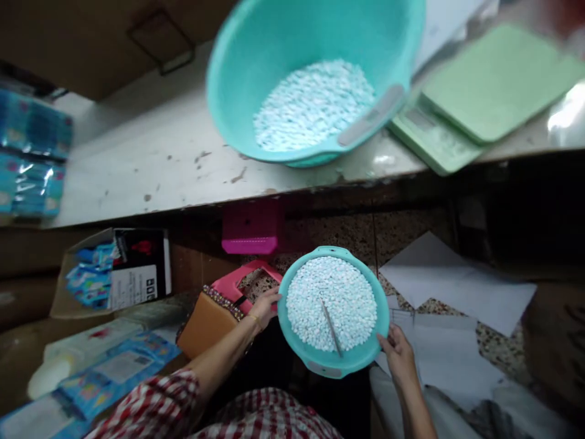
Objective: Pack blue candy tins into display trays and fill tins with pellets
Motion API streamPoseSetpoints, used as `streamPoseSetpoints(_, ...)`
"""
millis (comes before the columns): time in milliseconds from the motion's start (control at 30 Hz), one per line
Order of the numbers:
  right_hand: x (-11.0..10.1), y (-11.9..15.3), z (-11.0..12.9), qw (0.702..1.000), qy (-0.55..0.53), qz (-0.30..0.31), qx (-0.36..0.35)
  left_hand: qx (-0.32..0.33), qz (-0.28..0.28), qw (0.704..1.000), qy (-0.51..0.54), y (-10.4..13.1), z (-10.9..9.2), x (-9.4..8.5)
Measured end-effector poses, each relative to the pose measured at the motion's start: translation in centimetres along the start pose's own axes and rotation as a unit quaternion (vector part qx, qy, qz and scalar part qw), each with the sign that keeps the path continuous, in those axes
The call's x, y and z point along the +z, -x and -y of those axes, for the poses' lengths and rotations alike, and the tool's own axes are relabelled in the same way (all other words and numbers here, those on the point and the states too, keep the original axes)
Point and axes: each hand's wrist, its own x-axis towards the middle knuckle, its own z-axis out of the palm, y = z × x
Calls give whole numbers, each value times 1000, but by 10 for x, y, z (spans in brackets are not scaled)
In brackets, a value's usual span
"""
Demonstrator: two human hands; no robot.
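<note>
A round turquoise basin (330,369) full of small pale pellets (315,274) is held between my two hands over my lap. A thin metal stick (333,329), perhaps a spoon handle, slants out of the pellets. My left hand (265,306) grips the rim on the left side. On the lower right side, my right hand (399,349) pinches the rim with the thumb on top. Above, on the white table (183,152), stands a larger turquoise basin (228,91) with more pale pellets (315,107) in its bottom.
A green kitchen scale (498,85) sits beside the larger basin. Blue packets (34,140) lie at the table's left end. Below are an open carton (132,274) of blue pouches, a pink stool (251,228), a tan-and-pink bag (208,326) and white paper sheets (457,274) on the floor.
</note>
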Motion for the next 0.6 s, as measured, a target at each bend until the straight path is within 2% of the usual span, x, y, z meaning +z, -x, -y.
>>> streamPoseSetpoints(67,29,7,41,998,15,50,-19,29,-21,997,73,23,-11,-30)
streamPoseSetpoints(133,68,3,77,994,24,102,-42,61,-47,988,135,32,-27,-59)
streamPoseSetpoints(233,139,-16,122,980,44,167,-97,94,-84,971,204,25,-60,-99)
streamPoseSetpoints(333,211,-42,159,968,97,188,-137,123,-105,956,246,4,-101,-132)
streamPoseSetpoints(400,253,-58,181,956,180,172,-155,141,-118,947,264,-12,-127,-148)
streamPoseSetpoints(467,285,-74,200,936,269,148,-170,150,-122,940,282,-27,-148,-160)
streamPoseSetpoints(600,324,-101,224,896,381,130,-188,162,-113,926,322,-49,-168,-173)
